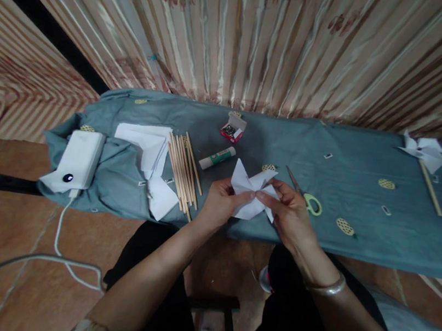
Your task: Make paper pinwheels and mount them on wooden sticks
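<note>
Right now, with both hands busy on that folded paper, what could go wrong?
The paper might spring open if the left hand and right hand, thumbs at its middle, let go. The scissors lie just beside the right hand, so it could brush the blade. The small box stands open, so a bump might spill its metal contents.

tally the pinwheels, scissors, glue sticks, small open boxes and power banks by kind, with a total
Pinwheels: 2 (one held, one lying at the right)
Scissors: 1 pair
Glue stick: 1
Small open box: 1
Power bank: 1
Total: 6
</note>
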The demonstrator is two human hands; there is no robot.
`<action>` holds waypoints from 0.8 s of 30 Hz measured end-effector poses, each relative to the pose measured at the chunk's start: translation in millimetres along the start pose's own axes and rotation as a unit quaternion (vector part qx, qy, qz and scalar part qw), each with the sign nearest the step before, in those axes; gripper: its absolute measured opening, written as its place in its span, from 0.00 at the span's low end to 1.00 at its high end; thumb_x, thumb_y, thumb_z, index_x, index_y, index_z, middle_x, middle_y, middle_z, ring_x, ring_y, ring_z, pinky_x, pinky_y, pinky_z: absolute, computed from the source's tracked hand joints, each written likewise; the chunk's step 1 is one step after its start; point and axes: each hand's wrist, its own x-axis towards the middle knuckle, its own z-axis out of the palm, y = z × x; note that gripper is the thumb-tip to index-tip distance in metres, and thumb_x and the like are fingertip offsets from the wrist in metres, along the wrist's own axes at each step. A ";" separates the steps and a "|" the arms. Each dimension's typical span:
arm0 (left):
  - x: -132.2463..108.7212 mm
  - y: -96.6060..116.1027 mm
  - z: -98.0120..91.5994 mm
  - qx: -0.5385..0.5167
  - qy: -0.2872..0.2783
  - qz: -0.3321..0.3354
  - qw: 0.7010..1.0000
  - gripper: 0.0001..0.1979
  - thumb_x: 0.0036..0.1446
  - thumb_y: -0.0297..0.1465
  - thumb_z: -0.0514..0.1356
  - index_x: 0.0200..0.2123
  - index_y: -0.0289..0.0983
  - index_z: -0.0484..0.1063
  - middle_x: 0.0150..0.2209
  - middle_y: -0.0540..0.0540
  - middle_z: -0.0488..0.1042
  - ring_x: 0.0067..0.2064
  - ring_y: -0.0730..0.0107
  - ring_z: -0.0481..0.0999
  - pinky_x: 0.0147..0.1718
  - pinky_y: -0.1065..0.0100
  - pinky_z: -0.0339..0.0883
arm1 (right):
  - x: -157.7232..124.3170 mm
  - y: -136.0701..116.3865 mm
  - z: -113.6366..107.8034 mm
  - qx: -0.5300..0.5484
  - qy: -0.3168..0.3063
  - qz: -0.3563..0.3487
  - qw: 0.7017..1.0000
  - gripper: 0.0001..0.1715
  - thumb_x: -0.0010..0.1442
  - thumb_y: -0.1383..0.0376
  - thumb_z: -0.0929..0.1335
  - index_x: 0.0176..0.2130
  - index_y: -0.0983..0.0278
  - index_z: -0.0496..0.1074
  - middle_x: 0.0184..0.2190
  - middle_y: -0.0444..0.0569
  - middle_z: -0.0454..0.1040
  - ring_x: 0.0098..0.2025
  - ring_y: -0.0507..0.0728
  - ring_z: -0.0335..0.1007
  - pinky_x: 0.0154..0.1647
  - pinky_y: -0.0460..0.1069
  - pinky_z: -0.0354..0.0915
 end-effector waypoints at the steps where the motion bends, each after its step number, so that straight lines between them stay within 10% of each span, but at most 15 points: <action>1: -1.0 -0.3 -0.4 -0.003 0.001 -0.005 1.000 0.18 0.33 0.37 0.74 0.28 0.33 0.79 0.29 0.46 0.80 0.28 0.68 0.76 0.30 0.68 0.68 | -0.3 0.5 0.4 0.000 -0.001 -0.001 1.000 0.23 0.38 0.61 0.81 0.35 0.59 0.75 0.30 0.41 0.81 0.29 0.54 0.76 0.34 0.50 0.72; 17: -11.8 0.5 -11.9 -0.008 -0.004 -0.014 1.000 0.21 0.33 0.40 0.75 0.29 0.33 0.78 0.27 0.48 0.78 0.27 0.71 0.73 0.30 0.69 0.65 | -4.7 4.6 11.3 -0.009 0.005 -0.002 1.000 0.25 0.38 0.61 0.81 0.36 0.60 0.75 0.26 0.39 0.81 0.26 0.52 0.75 0.31 0.47 0.71; 24: -2.0 12.9 -40.2 0.068 0.016 0.075 0.995 0.23 0.54 0.49 0.62 0.37 0.34 0.79 0.35 0.43 0.80 0.37 0.65 0.77 0.37 0.68 0.68 | -4.3 -0.3 5.1 -0.024 0.051 -0.016 0.998 0.24 0.37 0.61 0.82 0.34 0.59 0.74 0.28 0.40 0.81 0.26 0.54 0.75 0.29 0.49 0.72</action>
